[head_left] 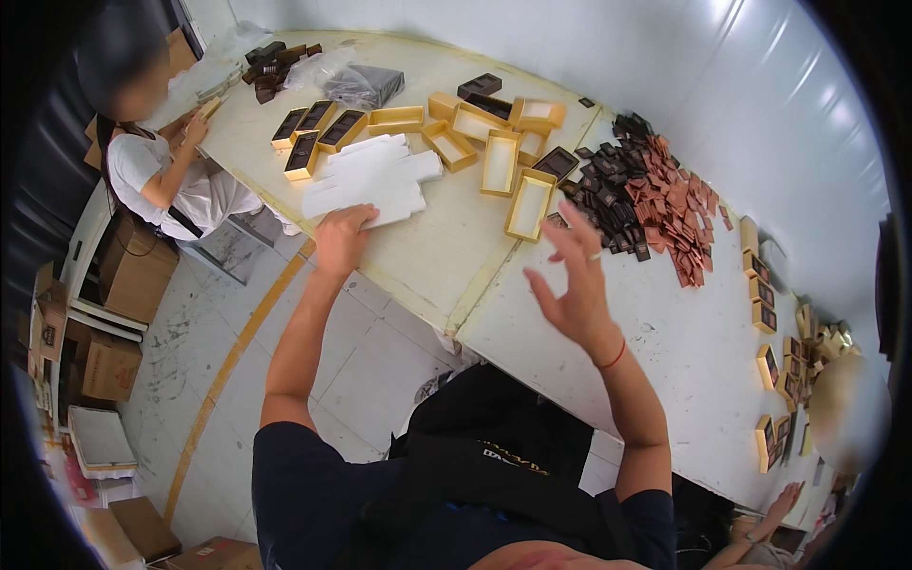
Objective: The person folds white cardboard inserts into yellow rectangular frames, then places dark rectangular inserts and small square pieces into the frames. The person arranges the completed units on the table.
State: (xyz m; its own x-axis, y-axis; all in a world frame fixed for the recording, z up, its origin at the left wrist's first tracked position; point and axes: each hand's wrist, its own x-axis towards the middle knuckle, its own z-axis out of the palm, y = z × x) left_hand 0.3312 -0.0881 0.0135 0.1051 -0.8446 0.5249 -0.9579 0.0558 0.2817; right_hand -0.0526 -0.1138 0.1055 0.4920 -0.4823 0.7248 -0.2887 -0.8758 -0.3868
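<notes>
Along the off-white counter (446, 228), work appears partly done: four rectangular gold card boxes (301, 174) contain black inserts (304, 150), while several open gold boxes with white interiors (499, 161) show none. By judgement, those remain outstanding, as does the stack of flat white notched card (370, 176) near the edge. Small flat black packets (608, 195) and reddish-brown packets (676, 214) lie piled further right. Left hand (344, 237): fingers partly curled, touching the stack's near edge; whether they grip cannot be determined. Right hand (578, 285): fingers spread wide, nothing held, beside the nearest open box (528, 204); contact unconfirmed.
</notes>
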